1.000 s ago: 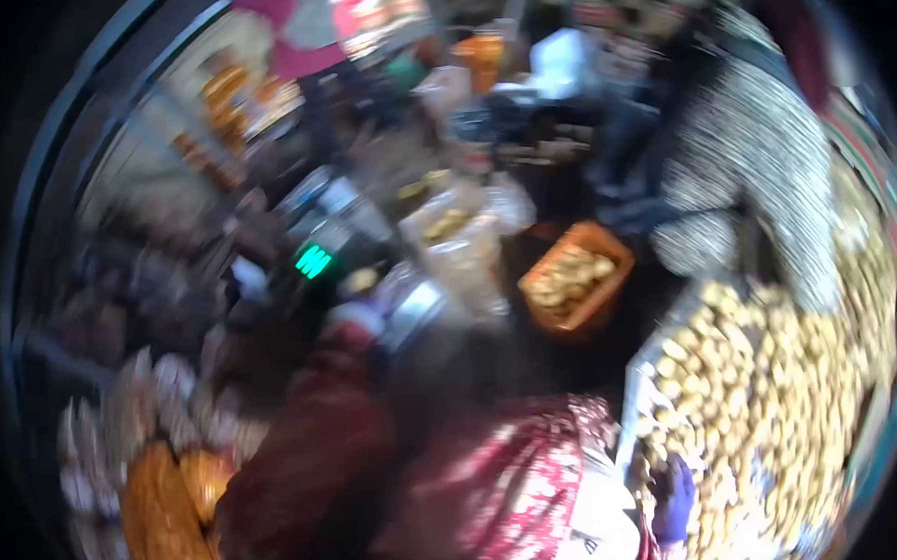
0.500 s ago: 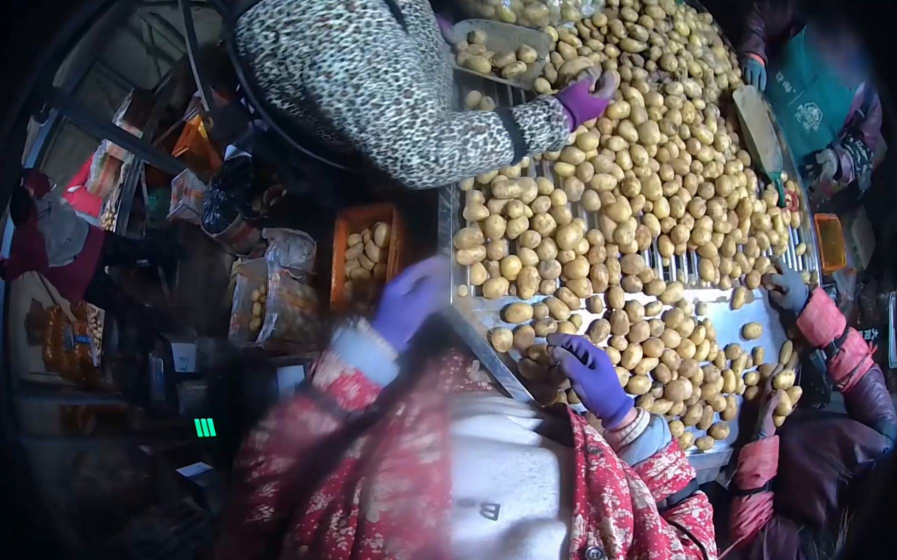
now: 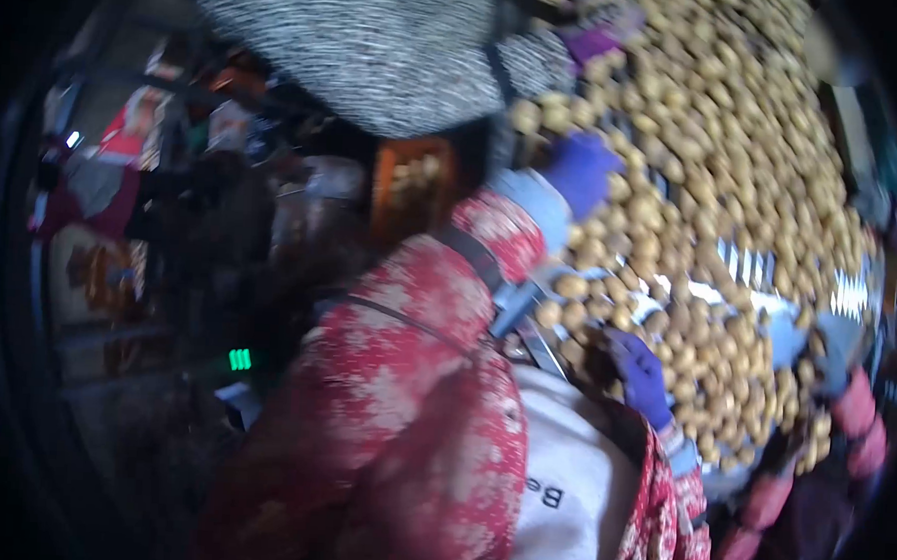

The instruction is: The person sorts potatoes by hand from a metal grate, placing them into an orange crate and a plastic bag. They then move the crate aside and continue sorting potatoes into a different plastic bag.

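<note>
Potatoes (image 3: 693, 171) lie spread over a slatted metal sorting table. My left hand (image 3: 581, 176), in a purple glove, reaches over the near-left part of the heap. Motion blur hides its fingers, so whether it grips a potato cannot be made out. Lower down, my right hand (image 3: 642, 379), also purple-gloved, is at the near edge of the potatoes. Its fingers are curled against a dark potato (image 3: 599, 365), which is partly in shadow and blurred.
Across the far left side, a co-worker's patterned sleeve (image 3: 378, 57) ends in a purple-gloved hand (image 3: 599, 36) on the potatoes. Another person's gloved hand (image 3: 838, 347) works at right. An orange crate (image 3: 410, 190) of potatoes stands left of the table.
My left hand has swung from beside the table, forward and right, over the potatoes. My right hand stays at the near edge. The whole view has shifted and blurred.
</note>
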Motion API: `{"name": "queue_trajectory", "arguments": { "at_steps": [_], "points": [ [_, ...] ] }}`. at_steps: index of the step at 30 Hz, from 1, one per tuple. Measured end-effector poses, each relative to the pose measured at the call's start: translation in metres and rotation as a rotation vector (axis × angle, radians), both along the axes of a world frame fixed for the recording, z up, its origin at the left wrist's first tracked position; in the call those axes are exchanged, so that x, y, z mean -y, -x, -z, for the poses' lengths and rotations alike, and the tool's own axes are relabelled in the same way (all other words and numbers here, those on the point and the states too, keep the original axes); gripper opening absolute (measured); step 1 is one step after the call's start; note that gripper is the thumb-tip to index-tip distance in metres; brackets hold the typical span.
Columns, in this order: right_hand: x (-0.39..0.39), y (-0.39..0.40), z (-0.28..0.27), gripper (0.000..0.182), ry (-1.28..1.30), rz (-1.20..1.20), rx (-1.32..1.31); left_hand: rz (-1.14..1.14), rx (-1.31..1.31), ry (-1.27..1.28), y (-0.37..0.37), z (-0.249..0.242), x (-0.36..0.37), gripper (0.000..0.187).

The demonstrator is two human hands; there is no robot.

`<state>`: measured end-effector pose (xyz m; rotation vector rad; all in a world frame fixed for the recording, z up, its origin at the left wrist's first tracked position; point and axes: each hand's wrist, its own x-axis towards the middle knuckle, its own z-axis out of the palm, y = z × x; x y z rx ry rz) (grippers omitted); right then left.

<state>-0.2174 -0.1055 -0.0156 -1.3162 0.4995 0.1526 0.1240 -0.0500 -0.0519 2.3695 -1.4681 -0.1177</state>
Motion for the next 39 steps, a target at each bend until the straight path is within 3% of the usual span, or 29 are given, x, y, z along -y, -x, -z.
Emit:
{"name": "queue_trajectory", "arguments": {
  "at_steps": [1,2,4,5,7,8,10,14,15,16,18,20,21,22,25,26,28,30,31,33,34,35,37,39],
  "points": [
    [0.005,-0.011,-0.008,0.034,-0.045,0.026,-0.007,-0.007,-0.056,0.046,0.004,0.008,-0.003,0.024],
    [0.007,-0.018,-0.019,0.034,0.044,0.005,0.06,-0.013,-0.102,0.372,0.023,0.001,-0.018,0.03],
    [0.013,-0.026,-0.029,0.031,0.433,-0.146,0.26,-0.112,-0.034,0.69,0.069,-0.066,-0.068,0.036],
    [0.018,-0.029,-0.03,0.031,0.651,-0.195,0.389,-0.104,0.018,0.649,0.079,-0.079,-0.102,0.037],
    [0.023,-0.018,-0.009,0.034,0.82,-0.222,0.372,-0.157,0.072,0.569,0.081,-0.084,-0.171,0.032],
    [0.019,-0.016,-0.006,0.034,0.092,-0.013,0.037,-0.223,0.081,0.529,0.077,-0.073,-0.212,0.026],
    [0.019,-0.014,0.004,0.035,0.291,-0.067,0.1,-0.291,0.188,0.328,0.048,-0.096,-0.301,0.01],
    [0.017,-0.006,0.036,0.035,0.043,0.002,0.065,-0.739,0.612,0.014,-0.035,-0.082,-0.496,0.04],
    [0.012,-0.016,0.014,0.035,-0.069,-0.014,0.057,-0.909,0.377,0.049,-0.032,-0.114,-0.485,0.051],
    [0.007,-0.028,-0.007,0.035,-0.178,-0.028,0.043,-0.863,0.195,0.128,-0.03,-0.118,-0.463,0.046],
    [0.001,-0.03,-0.027,0.033,0.015,0.036,0.094,-0.802,-0.174,0.288,-0.03,-0.125,-0.415,0.037],
    [0.003,-0.042,-0.061,0.03,-0.154,0.17,-0.025,-0.659,-0.289,0.352,-0.004,-0.069,-0.372,0.038],
    [0.004,-0.048,-0.064,0.028,-0.04,0.205,0.04,-0.488,-0.269,0.289,0.02,-0.08,-0.332,0.037],
    [0.009,-0.059,-0.068,0.027,0.247,0.176,0.114,-0.333,-0.227,0.23,0.052,-0.095,-0.284,0.037],
    [0.042,-0.11,-0.046,0.037,1.057,0.165,0.493,-0.29,-0.892,0.361,0.102,-0.086,-0.199,0.033],
    [0.048,-0.131,-0.05,0.044,1.199,0.148,0.49,-0.277,-1.155,0.446,0.115,-0.084,-0.177,0.035],
    [0.059,-0.175,-0.037,0.05,1.523,0.02,0.531,-0.317,-1.805,0.33,0.119,-0.071,-0.146,0.052],
    [0.069,-0.183,-0.025,0.05,1.188,-0.191,0.381,-0.297,-2.105,0.41,0.124,-0.049,-0.13,0.062],
    [0.066,-0.183,-0.03,0.048,1.148,-0.148,0.398,-0.273,-2.253,0.455,0.12,-0.043,-0.127,0.066],
    [0.052,-0.16,-0.045,0.046,1.063,-0.089,0.426,-0.438,-2.38,0.554,0.117,-0.068,-0.123,0.068],
    [0.04,-0.153,-0.05,0.044,0.774,-0.076,0.581,-0.528,-2.445,0.595,0.119,-0.076,-0.123,0.068],
    [0.032,-0.159,-0.059,0.043,0.804,-0.125,0.637,-0.452,-2.613,0.655,0.117,-0.055,-0.128,0.066],
    [0.024,-0.181,-0.064,0.044,0.961,-0.118,0.713,-0.354,-2.429,0.553,0.122,-0.027,-0.14,0.061],
    [0.037,-0.227,-0.057,0.046,1.26,-0.084,0.619,-0.391,-2.51,0.575,0.121,-0.016,-0.146,0.053]
  ]
}}
